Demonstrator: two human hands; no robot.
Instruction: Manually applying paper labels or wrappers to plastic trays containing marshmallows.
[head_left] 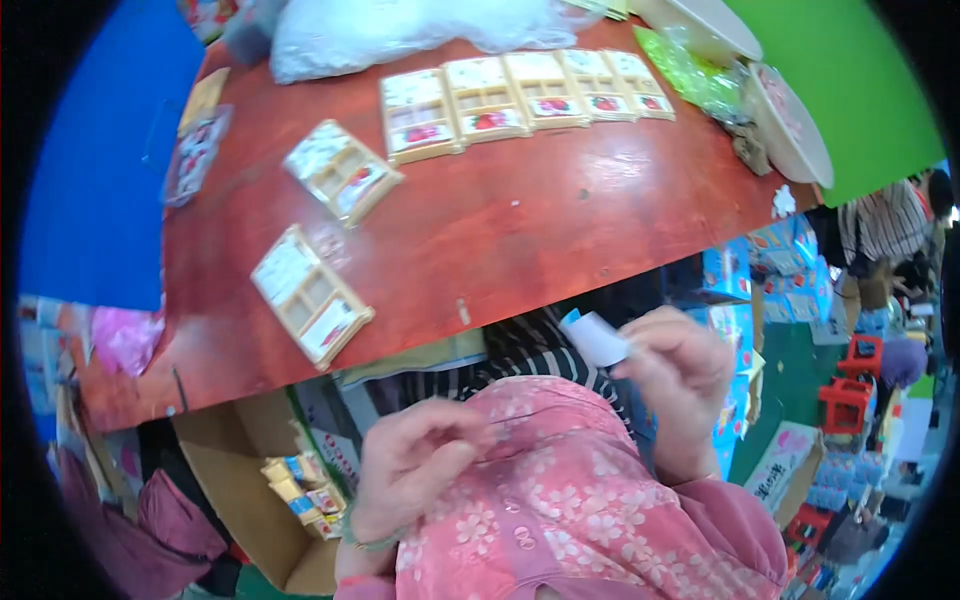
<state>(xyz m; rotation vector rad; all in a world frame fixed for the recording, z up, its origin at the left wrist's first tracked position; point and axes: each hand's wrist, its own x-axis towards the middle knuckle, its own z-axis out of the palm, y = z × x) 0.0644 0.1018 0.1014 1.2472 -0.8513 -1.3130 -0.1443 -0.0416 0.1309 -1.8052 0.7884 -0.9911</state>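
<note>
My right hand [685,370] is raised in front of the table's near edge, thumb and fingers closed on a small white card [598,340] with a blue corner. My left hand [415,460] hovers over my lap, slightly blurred. Its fingers are loosely curled, apart from the thumb, and nothing shows between them. Closest to it on the table lies a light wooden compartment tray [312,297] with a pale patterned panel and a fruit picture. A second such tray [343,173] sits behind it, tilted. Farther back stands a row of several similar trays [490,122], apparently stacked.
Clear plastic bags [410,35] cover the table's far side. White basins [790,125] and a green plastic packet [690,75] are at the far right. Below the table's left edge, an open cardboard box [235,490] holds small packets. Red stools [845,405] stand off to the right.
</note>
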